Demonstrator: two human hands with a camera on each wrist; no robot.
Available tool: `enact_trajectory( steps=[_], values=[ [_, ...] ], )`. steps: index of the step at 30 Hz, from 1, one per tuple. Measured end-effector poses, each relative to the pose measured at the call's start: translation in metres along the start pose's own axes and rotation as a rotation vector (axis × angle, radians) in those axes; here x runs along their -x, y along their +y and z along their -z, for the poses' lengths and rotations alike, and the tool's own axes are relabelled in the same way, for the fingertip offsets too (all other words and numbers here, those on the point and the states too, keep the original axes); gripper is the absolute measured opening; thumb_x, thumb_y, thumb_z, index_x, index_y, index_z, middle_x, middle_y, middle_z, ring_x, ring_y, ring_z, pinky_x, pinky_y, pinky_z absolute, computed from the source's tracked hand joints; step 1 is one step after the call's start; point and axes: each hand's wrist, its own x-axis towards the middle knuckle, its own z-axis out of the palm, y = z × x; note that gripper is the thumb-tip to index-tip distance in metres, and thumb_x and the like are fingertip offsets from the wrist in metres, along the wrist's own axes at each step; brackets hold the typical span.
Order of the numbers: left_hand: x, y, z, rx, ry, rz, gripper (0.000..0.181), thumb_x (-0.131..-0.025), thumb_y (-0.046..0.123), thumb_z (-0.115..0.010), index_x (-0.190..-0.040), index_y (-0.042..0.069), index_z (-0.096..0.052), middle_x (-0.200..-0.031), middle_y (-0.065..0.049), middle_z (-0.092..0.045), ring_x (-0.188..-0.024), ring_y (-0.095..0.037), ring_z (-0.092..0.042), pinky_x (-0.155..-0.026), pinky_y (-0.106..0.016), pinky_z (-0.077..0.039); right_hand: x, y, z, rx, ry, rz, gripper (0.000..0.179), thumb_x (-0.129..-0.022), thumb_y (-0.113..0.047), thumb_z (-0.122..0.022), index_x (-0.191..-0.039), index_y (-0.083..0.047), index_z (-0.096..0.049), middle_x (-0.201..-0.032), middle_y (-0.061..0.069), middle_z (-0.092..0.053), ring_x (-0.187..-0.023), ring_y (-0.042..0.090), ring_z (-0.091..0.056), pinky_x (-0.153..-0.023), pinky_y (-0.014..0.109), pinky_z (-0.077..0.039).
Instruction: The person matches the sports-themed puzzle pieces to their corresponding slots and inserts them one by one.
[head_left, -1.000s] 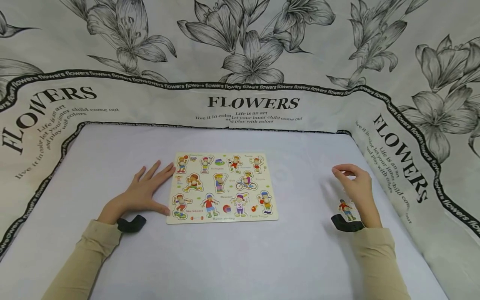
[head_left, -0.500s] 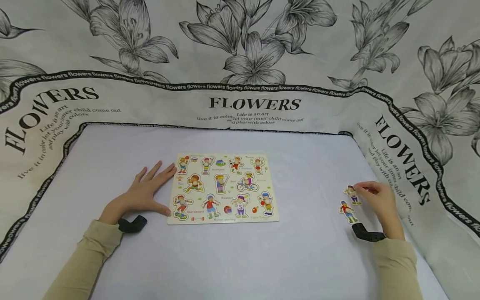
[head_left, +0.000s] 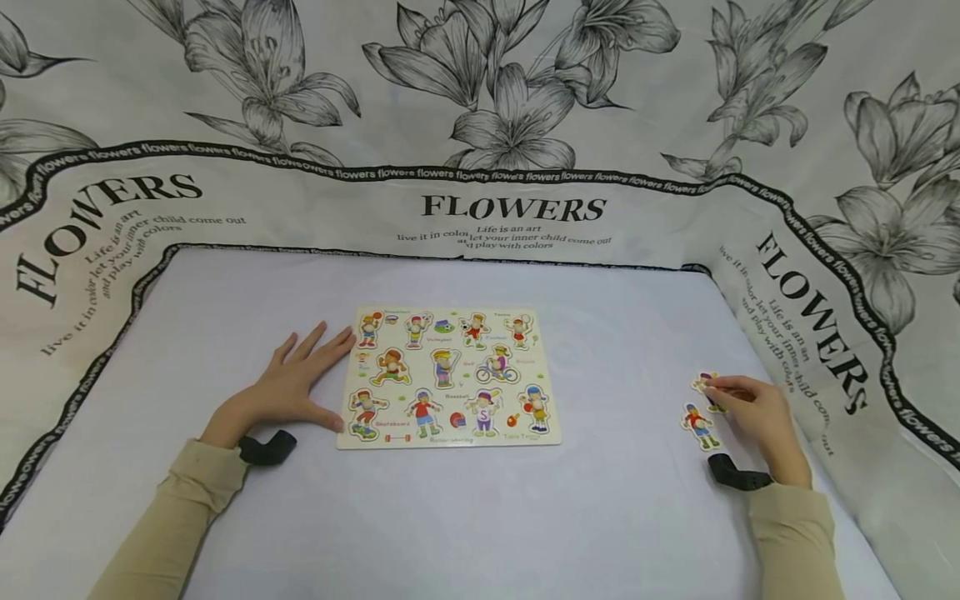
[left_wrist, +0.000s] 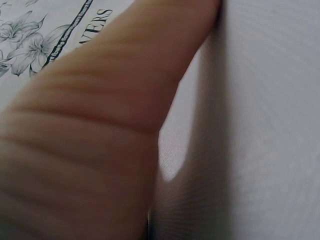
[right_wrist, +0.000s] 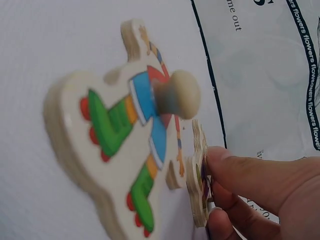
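Note:
My left hand (head_left: 281, 387) lies with fingers spread at the left edge of a puzzle board (head_left: 534, 375) printed with children playing sports. At the right of the table, my right hand (head_left: 761, 421) pinches a small puzzle piece (head_left: 716, 405) shaped like a child figure; thumb and fingertips cover its middle. A roller-skater piece (head_left: 701, 427) lies just in front of it, face up. Up close in the right wrist view, this roller-skater piece (right_wrist: 115, 165) shows a round wooden knob (right_wrist: 182, 95), and the pinched piece (right_wrist: 197, 195) is seen nearly edge-on.
A white cloth (head_left: 480, 517) covers the table. Flower-printed fabric (head_left: 510, 125) rises along the back and both sides. A black wrist camera mount (head_left: 738, 473) sits close by the roller-skater piece, and another mount (head_left: 268, 448) is at the left wrist.
My right hand has moved right and down to the loose pieces, uncovering the roller-skater piece, and its fingertips have closed on the other piece. The left hand stays by the board.

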Motion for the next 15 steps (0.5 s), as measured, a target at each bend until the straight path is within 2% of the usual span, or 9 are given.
enact_trajectory(
  steps=[4, 8, 15],
  values=[
    [-0.0002, -0.0004, -0.0008, 0.003, 0.005, -0.006, 0.132, -0.059, 0.077, -0.077, -0.16, 0.016, -0.018, -0.167, -0.004, -0.01, -0.151, -0.035, 0.008, -0.117, -0.058, 0.01, 0.0017, 0.0031, 0.0, -0.017, 0.011, -0.001, 0.046, -0.092, -0.032, -0.071, -0.117, 0.007, -0.067, -0.082, -0.023, -0.058, -0.072, 0.001, -0.052, -0.058, 0.017, -0.048],
    [-0.0003, -0.0018, -0.0023, 0.003, 0.019, -0.013, 0.132, -0.058, 0.077, -0.077, -0.16, 0.016, -0.018, -0.167, -0.004, -0.01, -0.151, -0.035, 0.007, -0.117, -0.058, 0.01, 0.0023, 0.0035, -0.0008, -0.016, 0.014, -0.005, 0.046, -0.092, -0.032, -0.072, -0.115, 0.007, -0.066, -0.082, -0.025, -0.056, -0.072, -0.001, -0.051, -0.058, 0.016, -0.048],
    [-0.0004, -0.0031, -0.0026, 0.008, 0.029, -0.014, 0.132, -0.058, 0.076, -0.077, -0.16, 0.017, -0.018, -0.167, -0.004, -0.011, -0.151, -0.035, 0.007, -0.117, -0.058, 0.01, 0.0005, 0.0001, -0.0035, 0.037, 0.04, 0.044, 0.039, -0.094, -0.027, -0.07, -0.113, 0.007, -0.068, -0.079, -0.014, -0.06, -0.066, 0.0, -0.051, -0.053, 0.018, -0.047]
  ],
)
